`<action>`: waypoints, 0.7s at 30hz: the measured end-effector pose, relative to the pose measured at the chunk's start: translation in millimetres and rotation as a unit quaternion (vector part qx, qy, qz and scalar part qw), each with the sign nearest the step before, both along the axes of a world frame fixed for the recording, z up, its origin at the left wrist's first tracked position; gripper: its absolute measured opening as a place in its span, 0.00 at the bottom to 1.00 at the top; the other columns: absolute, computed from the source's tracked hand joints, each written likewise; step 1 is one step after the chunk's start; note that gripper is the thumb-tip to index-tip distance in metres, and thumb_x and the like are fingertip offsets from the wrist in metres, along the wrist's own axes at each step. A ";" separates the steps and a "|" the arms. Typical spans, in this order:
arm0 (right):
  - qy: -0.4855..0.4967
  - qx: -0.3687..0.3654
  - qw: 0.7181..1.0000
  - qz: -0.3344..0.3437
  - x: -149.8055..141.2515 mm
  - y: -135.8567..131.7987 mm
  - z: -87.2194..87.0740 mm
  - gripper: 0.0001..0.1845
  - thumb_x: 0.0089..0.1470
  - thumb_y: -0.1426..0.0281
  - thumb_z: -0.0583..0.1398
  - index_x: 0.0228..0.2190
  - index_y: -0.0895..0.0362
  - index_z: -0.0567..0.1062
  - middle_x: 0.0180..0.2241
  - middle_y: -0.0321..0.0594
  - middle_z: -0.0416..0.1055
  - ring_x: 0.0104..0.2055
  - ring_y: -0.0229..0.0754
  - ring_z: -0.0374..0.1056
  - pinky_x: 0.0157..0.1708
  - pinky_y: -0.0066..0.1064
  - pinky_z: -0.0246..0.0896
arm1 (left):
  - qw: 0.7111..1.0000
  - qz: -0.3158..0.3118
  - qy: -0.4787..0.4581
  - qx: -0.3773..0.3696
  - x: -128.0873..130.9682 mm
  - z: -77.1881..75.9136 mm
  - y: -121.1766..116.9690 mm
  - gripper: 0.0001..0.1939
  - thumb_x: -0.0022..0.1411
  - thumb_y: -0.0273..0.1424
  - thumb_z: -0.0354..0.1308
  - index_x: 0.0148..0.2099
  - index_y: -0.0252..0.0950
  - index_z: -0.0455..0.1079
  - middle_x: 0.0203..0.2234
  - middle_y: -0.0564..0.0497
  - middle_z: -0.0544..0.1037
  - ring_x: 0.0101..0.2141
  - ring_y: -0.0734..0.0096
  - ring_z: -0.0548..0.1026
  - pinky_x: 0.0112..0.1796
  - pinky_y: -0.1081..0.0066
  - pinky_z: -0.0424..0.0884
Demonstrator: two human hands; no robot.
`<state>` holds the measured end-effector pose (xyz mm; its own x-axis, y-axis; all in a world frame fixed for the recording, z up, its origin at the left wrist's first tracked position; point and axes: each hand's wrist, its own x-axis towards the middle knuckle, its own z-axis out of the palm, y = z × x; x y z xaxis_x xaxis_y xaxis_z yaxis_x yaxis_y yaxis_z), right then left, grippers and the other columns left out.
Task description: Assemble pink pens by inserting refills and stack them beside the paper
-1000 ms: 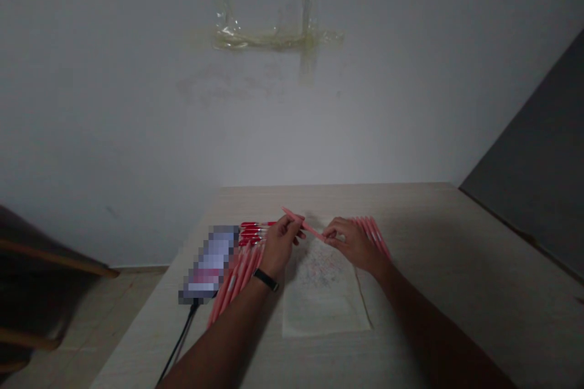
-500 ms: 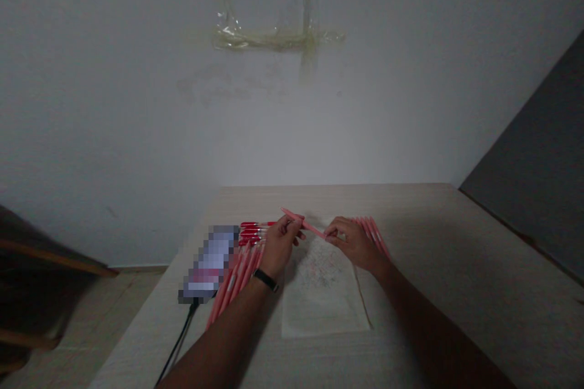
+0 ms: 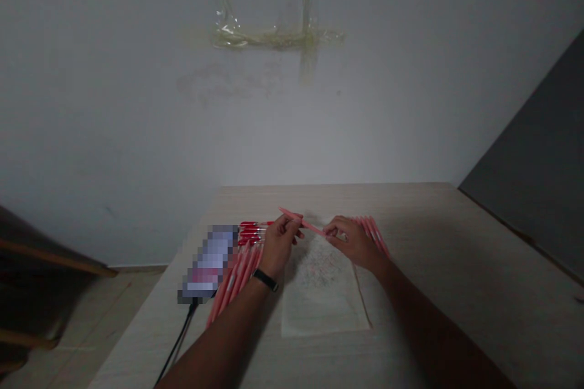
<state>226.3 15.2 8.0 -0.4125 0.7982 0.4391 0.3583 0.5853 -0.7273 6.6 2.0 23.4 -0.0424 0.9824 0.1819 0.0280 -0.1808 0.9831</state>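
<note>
The pen (image 3: 311,227) slants from far left to near right above the paper (image 3: 326,310), left hand (image 3: 285,234) pinching its upper part, right hand (image 3: 340,234) pinching its near-right end. Bare table (image 3: 438,292) lies right; pink pens (image 3: 235,279) and a phone (image 3: 210,262) lie left.
</note>
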 end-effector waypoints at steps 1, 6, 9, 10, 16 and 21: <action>-0.002 -0.003 1.000 0.001 -0.3 -0.8 0.1 0.09 0.56 0.75 0.61 0.40 0.54 0.78 0.36 0.39 0.74 0.39 0.42 0.69 0.42 0.34 0.62 | 1.000 0.004 0.002 0.001 -0.2 0.6 -0.4 0.19 0.61 0.45 0.59 0.42 0.33 0.75 0.32 0.47 0.80 0.26 0.73 0.73 0.26 0.74 0.65; 0.001 -0.041 0.999 0.012 -4.8 -6.9 3.6 0.10 0.56 0.71 0.62 0.41 0.54 0.78 0.37 0.39 0.75 0.39 0.41 0.70 0.42 0.34 0.64 | 0.999 -0.018 0.050 0.003 3.6 3.7 -5.4 0.18 0.61 0.44 0.59 0.42 0.34 0.75 0.31 0.48 0.80 0.26 0.72 0.74 0.26 0.74 0.66; 0.019 -0.083 0.996 0.019 -8.2 -9.7 4.3 0.07 0.58 0.66 0.63 0.37 0.55 0.79 0.34 0.38 0.75 0.37 0.41 0.70 0.38 0.32 0.65 | 0.996 -0.048 0.077 0.001 7.8 5.0 -8.9 0.16 0.61 0.42 0.59 0.41 0.34 0.76 0.29 0.49 0.80 0.26 0.71 0.74 0.28 0.74 0.67; 0.027 -0.097 0.995 0.022 -9.0 -10.1 3.9 0.07 0.58 0.65 0.63 0.36 0.55 0.79 0.33 0.38 0.76 0.36 0.40 0.70 0.37 0.31 0.65 | 0.995 -0.057 0.085 0.003 8.6 5.2 -9.5 0.16 0.61 0.41 0.59 0.41 0.34 0.76 0.29 0.49 0.80 0.27 0.71 0.74 0.28 0.74 0.67; 0.025 -0.109 0.994 -0.001 -5.3 -6.0 2.3 0.05 0.55 0.67 0.63 0.31 0.56 0.77 0.27 0.35 0.74 0.30 0.38 0.69 0.30 0.28 0.63 | 0.979 -0.075 0.186 0.041 6.0 -2.2 -8.9 0.14 0.63 0.39 0.58 0.45 0.36 0.75 0.33 0.48 0.81 0.32 0.66 0.77 0.34 0.70 0.70; -0.029 -0.108 0.987 -0.117 20.7 2.3 8.4 0.04 0.52 0.69 0.61 0.29 0.55 0.76 0.21 0.33 0.72 0.21 0.36 0.66 0.22 0.26 0.57 | 0.951 -0.041 0.293 0.088 1.5 -15.8 -8.8 0.16 0.56 0.31 0.63 0.48 0.39 0.76 0.40 0.45 0.81 0.38 0.61 0.76 0.41 0.63 0.71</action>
<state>246.9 17.6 16.4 -0.2259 0.9466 0.2301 0.5100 0.3162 -0.7999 8.2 -6.9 7.5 0.1922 0.9301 0.3129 0.5404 -0.3665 0.7574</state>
